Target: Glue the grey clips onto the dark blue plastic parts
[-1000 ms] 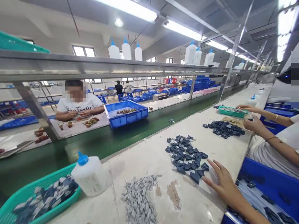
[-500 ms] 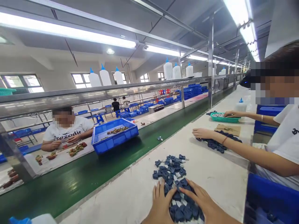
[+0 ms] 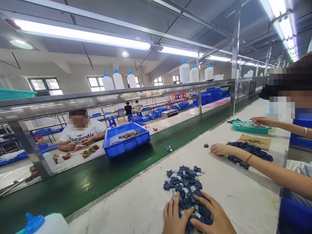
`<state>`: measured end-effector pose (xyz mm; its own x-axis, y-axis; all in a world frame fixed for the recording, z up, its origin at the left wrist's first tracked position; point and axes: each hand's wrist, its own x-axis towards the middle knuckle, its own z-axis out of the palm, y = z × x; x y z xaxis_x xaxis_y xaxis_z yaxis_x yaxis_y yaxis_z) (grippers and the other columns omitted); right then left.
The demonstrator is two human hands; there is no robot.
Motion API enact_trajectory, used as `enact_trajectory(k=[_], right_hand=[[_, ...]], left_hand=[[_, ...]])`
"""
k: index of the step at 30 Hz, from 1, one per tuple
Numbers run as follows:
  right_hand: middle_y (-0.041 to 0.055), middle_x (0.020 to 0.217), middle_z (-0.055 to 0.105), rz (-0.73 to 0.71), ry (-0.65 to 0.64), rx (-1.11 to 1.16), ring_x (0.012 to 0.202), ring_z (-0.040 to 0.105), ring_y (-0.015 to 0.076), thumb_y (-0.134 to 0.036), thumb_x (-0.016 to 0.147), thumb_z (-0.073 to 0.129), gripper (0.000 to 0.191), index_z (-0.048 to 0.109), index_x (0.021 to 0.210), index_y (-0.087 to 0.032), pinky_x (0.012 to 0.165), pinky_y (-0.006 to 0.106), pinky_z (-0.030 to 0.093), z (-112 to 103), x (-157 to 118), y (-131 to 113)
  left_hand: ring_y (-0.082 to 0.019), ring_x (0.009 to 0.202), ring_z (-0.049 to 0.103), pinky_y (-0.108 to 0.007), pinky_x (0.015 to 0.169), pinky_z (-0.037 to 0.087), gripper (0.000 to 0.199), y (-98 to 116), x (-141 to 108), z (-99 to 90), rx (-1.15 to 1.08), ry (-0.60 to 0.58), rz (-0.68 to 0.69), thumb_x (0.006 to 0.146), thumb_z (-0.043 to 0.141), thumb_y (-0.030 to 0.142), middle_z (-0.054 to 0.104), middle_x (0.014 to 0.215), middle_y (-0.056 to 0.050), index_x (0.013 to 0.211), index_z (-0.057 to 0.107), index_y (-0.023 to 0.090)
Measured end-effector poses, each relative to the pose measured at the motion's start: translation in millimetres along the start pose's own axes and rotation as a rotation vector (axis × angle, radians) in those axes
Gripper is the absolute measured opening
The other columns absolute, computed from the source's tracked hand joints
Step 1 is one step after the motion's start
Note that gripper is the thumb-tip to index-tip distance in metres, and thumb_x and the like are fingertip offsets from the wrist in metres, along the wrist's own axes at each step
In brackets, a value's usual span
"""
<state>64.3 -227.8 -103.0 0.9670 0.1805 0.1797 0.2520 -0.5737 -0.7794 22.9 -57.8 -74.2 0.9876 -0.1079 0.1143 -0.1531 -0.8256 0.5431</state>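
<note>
On the white tabletop in front of me lies a loose pile of small dark-blue pieces (image 3: 183, 175), with small white bits mixed in. My left hand (image 3: 175, 213) rests against the pile's near left side, fingers apart. From the right, my right hand (image 3: 213, 213) curves around the same pile, its fingers also spread and its thumb over the pieces. Both hands touch the pile; neither grips a single piece that I can make out. Part of the pile is hidden beneath the fingers.
A green conveyor belt (image 3: 117, 177) runs along the left, carrying a blue bin (image 3: 126, 143). A white bottle with a blue nozzle (image 3: 52, 224) stands lower left. At right, a co-worker's hand (image 3: 220, 149) is by another dark-blue pile (image 3: 255, 151); beyond is a green basket (image 3: 252, 130).
The view has turned left, shifting the scene rightward. My hands stay around the pile. The co-worker's far hand has lifted from the basket, and one blue piece now lies apart beside their near hand.
</note>
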Motion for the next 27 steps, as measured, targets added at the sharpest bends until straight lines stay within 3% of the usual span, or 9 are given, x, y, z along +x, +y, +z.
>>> enact_trajectory(k=[3,7,10,13,17,23,27], right_hand=[[0.0044,0.134,0.047,0.102,0.049,0.164,0.124,0.040,0.0338,-0.065,0.065,0.058,0.051,0.066,0.106,-0.034,0.099,0.049,0.037,-2.0,2.5,-16.0],[0.0065,0.122,0.057,0.189,0.150,0.402,0.118,0.047,0.0340,-0.061,0.057,0.064,0.043,0.073,0.083,-0.028,0.098,0.045,0.038,-3.9,14.3,-29.3],[0.0107,0.115,0.061,0.262,0.178,0.501,0.112,0.052,0.0347,-0.063,0.053,0.061,0.053,0.073,0.084,-0.022,0.084,0.040,0.049,2.1,23.7,-34.1],[0.0135,0.119,0.059,0.313,0.192,0.614,0.109,0.055,0.0332,-0.064,0.054,0.059,0.060,0.072,0.088,-0.016,0.071,0.033,0.054,16.6,25.5,-40.8],[0.0122,0.118,0.060,0.330,0.216,0.717,0.110,0.054,0.0310,-0.062,0.053,0.061,0.061,0.071,0.089,-0.015,0.071,0.028,0.054,34.0,21.5,-48.1],[0.0060,0.099,0.070,0.330,0.177,0.853,0.100,0.061,0.0283,-0.055,0.054,0.067,0.051,0.071,0.088,-0.017,0.073,0.029,0.054,38.1,23.7,-46.6],[0.0048,0.092,0.071,0.304,0.121,0.948,0.098,0.062,0.0284,-0.052,0.051,0.070,0.042,0.072,0.078,-0.019,0.077,0.031,0.053,35.6,25.7,-47.3]], left_hand=[[-0.037,0.130,0.033,-0.055,0.100,0.029,0.045,1.8,0.2,-0.1,-0.026,0.030,-0.039,0.069,0.063,0.048,0.038,0.145,-0.010,0.113,0.062,0.036],[-0.033,0.127,0.040,-0.046,0.098,0.034,0.032,4.5,-1.3,0.4,-0.061,0.085,-0.085,0.067,0.062,0.035,0.047,0.139,-0.007,0.099,0.069,0.034],[-0.031,0.121,0.048,-0.041,0.096,0.038,0.039,6.9,-0.3,0.0,-0.109,0.142,-0.126,0.058,0.062,0.020,0.047,0.140,-0.007,0.095,0.070,0.031],[-0.029,0.120,0.049,-0.035,0.094,0.041,0.047,8.6,4.2,0.0,-0.171,0.222,-0.167,0.055,0.052,0.013,0.049,0.137,-0.012,0.099,0.066,0.022],[-0.027,0.130,0.037,-0.034,0.099,0.036,0.046,9.4,9.0,4.2,-0.243,0.334,-0.144,0.061,0.046,0.016,0.055,0.128,-0.016,0.104,0.062,0.014],[-0.031,0.117,0.050,-0.037,0.098,0.038,0.043,12.5,8.9,13.8,-0.415,0.495,-0.100,0.069,0.047,0.038,0.065,0.108,-0.020,0.098,0.063,0.010],[-0.031,0.114,0.052,-0.037,0.096,0.040,0.035,18.4,10.7,23.0,-0.545,0.628,-0.161,0.066,0.051,0.040,0.062,0.112,-0.018,0.088,0.066,0.017]])
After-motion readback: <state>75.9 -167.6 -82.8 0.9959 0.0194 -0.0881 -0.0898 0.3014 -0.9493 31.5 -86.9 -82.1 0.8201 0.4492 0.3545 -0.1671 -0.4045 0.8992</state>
